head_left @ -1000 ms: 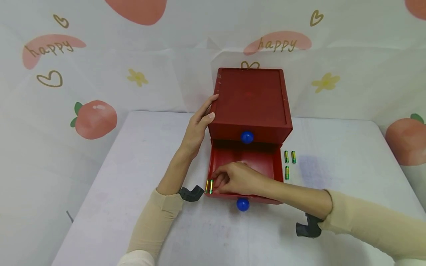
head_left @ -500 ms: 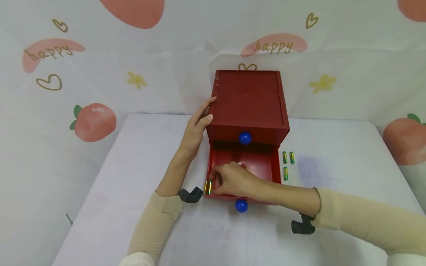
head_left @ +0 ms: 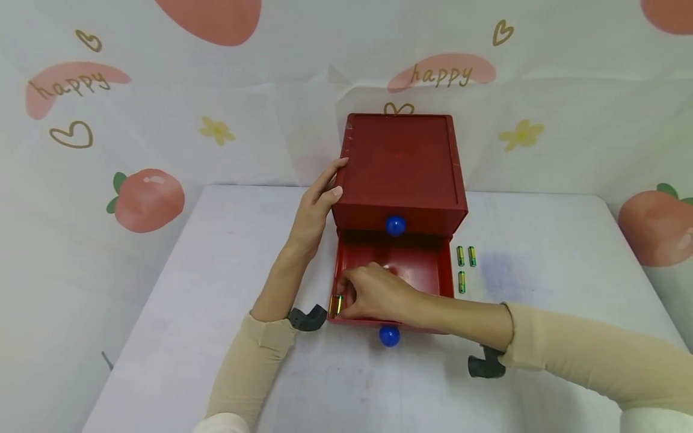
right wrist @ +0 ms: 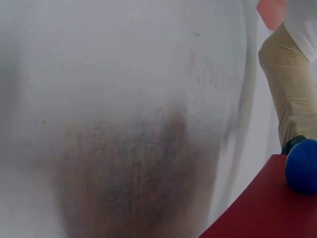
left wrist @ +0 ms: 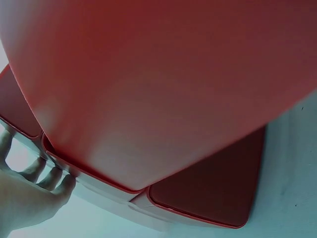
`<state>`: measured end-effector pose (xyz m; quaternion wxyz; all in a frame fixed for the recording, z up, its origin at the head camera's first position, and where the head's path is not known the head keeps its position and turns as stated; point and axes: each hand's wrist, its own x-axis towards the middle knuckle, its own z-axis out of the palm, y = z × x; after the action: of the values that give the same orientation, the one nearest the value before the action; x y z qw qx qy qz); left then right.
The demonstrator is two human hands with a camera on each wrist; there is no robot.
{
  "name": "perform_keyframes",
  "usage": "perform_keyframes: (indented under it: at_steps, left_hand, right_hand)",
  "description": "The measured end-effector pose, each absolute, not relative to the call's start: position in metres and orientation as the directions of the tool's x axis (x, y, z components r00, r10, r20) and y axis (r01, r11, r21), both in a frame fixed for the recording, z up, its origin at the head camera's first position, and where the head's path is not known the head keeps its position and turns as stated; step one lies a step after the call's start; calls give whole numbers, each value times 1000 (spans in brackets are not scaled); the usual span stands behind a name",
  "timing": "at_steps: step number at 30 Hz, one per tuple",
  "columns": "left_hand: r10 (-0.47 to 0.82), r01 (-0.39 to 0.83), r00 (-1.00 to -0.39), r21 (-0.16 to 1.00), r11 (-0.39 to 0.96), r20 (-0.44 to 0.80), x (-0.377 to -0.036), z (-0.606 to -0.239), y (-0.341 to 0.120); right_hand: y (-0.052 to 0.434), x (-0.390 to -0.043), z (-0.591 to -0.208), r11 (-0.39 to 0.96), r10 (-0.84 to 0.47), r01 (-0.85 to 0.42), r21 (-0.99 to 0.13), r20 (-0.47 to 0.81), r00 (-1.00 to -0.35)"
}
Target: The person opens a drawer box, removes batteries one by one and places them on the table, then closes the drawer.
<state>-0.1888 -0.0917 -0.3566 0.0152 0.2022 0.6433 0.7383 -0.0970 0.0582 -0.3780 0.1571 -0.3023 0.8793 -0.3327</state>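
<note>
Near the middle of the back edge of the table stands a red two-drawer cabinet, its lower drawer pulled out toward the front edge. The person's left hand, fingers extended and spread, rests against the cabinet's left side, probably to steady it. The right hand reaches into the drawer, fingers curled beside two batteries in its front-left corner; whether they pinch one cannot be told (the knuckles hide the grip). That pair sits side by side, seemingly ranged neatly along the wall. Three more batteries are on the table just right of the drawer, presumably kept within reach. The cabinet looks like smooth, slightly glossy plastic; its blue knobs are round, the batteries slim, shiny green-and-gold cylinders.
</note>
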Motion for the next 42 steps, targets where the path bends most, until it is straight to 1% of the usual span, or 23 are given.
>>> perform_keyframes:
  at_steps: [10, 25, 35, 42]
  left_hand:
    - [283, 237, -918, 957, -168, 277, -190, -358, -92]
    - [280, 241, -918, 955, -172, 282, -189, -359, -92]
    - [286, 238, -918, 958, -158, 275, -189, -359, -92]
    - [287, 241, -917, 959, -151, 276, -190, -359, -93]
  right_hand:
    - [55, -96, -379, 624, -625, -450, -639, -62, -778]
    - [57, -97, -379, 577, -617, -421, -700, -36, -786]
    - [53, -96, -379, 623, -622, -467, -627, -36, -782]
    - [52, -96, -379, 628, -616, -468, -622, -29, -787]
